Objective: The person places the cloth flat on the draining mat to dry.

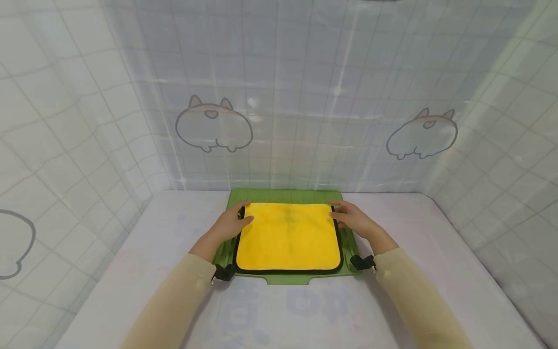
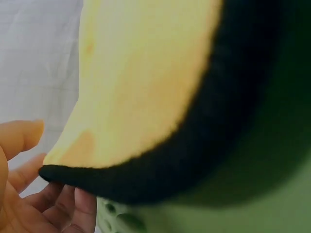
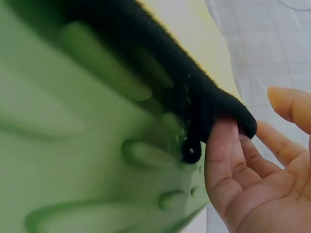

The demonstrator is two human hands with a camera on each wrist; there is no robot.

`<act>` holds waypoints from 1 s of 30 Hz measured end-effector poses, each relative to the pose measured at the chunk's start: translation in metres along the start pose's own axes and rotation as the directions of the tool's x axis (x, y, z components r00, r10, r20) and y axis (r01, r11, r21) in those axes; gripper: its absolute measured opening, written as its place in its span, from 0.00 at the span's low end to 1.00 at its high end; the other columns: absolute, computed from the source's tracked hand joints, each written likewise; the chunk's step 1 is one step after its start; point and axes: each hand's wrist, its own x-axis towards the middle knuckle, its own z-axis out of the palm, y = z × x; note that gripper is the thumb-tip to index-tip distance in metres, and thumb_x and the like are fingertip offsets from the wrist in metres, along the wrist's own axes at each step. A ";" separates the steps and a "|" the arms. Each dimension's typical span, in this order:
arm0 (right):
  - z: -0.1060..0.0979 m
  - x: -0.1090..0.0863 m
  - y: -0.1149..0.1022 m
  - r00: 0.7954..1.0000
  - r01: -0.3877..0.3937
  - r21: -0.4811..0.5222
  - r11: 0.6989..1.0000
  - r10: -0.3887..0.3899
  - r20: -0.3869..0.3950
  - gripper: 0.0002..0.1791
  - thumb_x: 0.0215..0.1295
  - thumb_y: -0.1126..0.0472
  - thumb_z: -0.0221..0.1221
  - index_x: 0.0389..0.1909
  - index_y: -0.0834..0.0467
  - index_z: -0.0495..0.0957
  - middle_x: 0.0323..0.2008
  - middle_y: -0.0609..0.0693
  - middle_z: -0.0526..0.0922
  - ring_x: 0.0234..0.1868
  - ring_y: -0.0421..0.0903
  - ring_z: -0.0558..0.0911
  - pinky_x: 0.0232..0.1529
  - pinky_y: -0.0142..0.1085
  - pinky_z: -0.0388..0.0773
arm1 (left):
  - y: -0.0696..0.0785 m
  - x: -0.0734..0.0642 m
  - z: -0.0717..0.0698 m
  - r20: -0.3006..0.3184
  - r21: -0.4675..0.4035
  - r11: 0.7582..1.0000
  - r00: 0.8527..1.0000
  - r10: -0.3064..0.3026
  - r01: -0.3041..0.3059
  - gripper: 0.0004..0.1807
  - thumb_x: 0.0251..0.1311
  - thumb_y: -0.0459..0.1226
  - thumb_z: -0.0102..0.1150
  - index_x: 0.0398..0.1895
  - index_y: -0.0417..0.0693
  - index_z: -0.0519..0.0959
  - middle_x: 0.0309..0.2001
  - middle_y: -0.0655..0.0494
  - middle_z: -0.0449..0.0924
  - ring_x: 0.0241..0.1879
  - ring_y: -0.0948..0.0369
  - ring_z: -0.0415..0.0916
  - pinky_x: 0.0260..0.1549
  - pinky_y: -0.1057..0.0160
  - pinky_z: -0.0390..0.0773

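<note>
A yellow cloth [image 1: 287, 237] with black edging lies spread over a green ribbed draining mat [image 1: 285, 196]. At the cloth's far left corner is my left hand [image 1: 233, 224], its fingers under the black edge. In the left wrist view the left thumb [image 2: 22, 138] stands apart from the cloth. My right hand [image 1: 352, 219] is at the far right corner, also with fingers under the edging. The right wrist view shows the right thumb [image 3: 291, 104] clear of the fabric. Raised ridges [image 3: 146, 154] of the mat show below the cloth's edge there.
The mat lies on a white printed tabletop [image 1: 283, 315] and has a tab [image 1: 287, 279] at its near side. A pale checked curtain [image 1: 305, 160] with cartoon animal drawings rises behind and at both sides. Black straps [image 1: 224, 272] hang near both wrists.
</note>
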 end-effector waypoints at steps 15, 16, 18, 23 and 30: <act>0.009 0.026 0.004 0.997 -0.060 0.067 0.996 0.063 -0.049 0.27 0.77 0.56 0.55 0.72 0.61 0.67 0.19 0.46 0.67 0.16 0.43 0.58 0.27 0.37 0.66 | -0.012 0.018 0.007 -0.049 -0.048 0.999 0.999 0.016 -0.018 0.28 0.76 0.43 0.52 0.75 0.46 0.64 0.74 0.38 0.59 0.72 0.39 0.57 0.64 0.38 0.66; 0.009 0.025 0.004 0.996 -0.059 0.057 0.997 0.062 -0.058 0.27 0.76 0.56 0.55 0.71 0.61 0.68 0.22 0.46 0.69 0.17 0.43 0.60 0.27 0.37 0.67 | -0.012 0.017 0.007 -0.053 -0.044 0.999 0.998 0.021 -0.024 0.27 0.76 0.42 0.52 0.74 0.46 0.65 0.74 0.38 0.60 0.71 0.39 0.58 0.64 0.38 0.66; 0.007 0.022 0.003 0.996 -0.059 0.047 0.997 0.062 -0.066 0.26 0.76 0.57 0.56 0.70 0.61 0.70 0.27 0.49 0.73 0.18 0.44 0.61 0.29 0.38 0.68 | -0.012 0.014 0.006 -0.062 -0.050 0.998 0.998 0.028 -0.031 0.26 0.76 0.42 0.52 0.73 0.46 0.67 0.72 0.38 0.62 0.70 0.39 0.61 0.62 0.39 0.69; -0.002 0.012 0.002 0.998 -0.042 -0.003 0.999 0.041 -0.054 0.26 0.73 0.55 0.59 0.68 0.59 0.73 0.49 0.57 0.79 0.33 0.47 0.75 0.43 0.42 0.77 | -0.011 0.004 0.000 -0.079 -0.084 0.994 0.995 0.057 -0.064 0.25 0.76 0.45 0.50 0.71 0.47 0.70 0.69 0.40 0.68 0.62 0.43 0.71 0.56 0.45 0.76; -0.014 -0.013 -0.002 1.000 0.001 -0.026 1.000 0.000 0.030 0.27 0.70 0.57 0.63 0.68 0.55 0.74 0.70 0.60 0.68 0.47 0.52 0.79 0.51 0.46 0.80 | -0.009 -0.017 -0.011 -0.047 -0.101 0.989 0.993 0.107 -0.111 0.22 0.75 0.44 0.53 0.68 0.47 0.74 0.65 0.43 0.73 0.52 0.49 0.76 0.49 0.51 0.78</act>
